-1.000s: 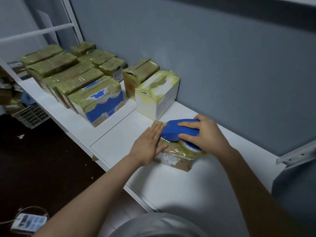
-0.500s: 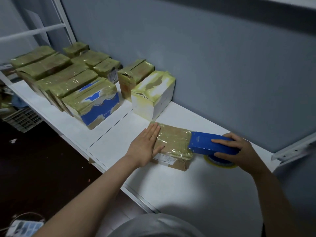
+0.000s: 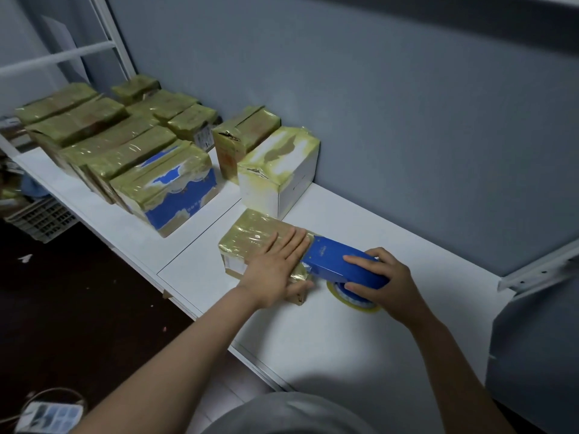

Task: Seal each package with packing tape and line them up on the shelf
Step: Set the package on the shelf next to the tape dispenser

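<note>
Head view: left hand [image 3: 275,270] flat on the small taped box [image 3: 250,233] on the shelf [image 3: 344,339], right hand [image 3: 388,283] gripping the blue tape gun [image 3: 338,261]; likely light, stiff, slippery, best held by the sides.

White shelf [image 3: 360,333] along grey wall [image 3: 407,120], two panels, seam [image 3: 200,233] between them. Left panel: tape-wrapped packages [image 3: 103,136] packed side by side, blue-and-white box [image 3: 169,189] at near end. By the wall, brown box [image 3: 241,136], white box [image 3: 282,170] right up against it. Flat taped package [image 3: 247,239] lies just beside white box, nearer front edge. Tape dispenser [image 3: 332,261] at its right end, yellow roll [image 3: 347,300] down on shelf.
</note>
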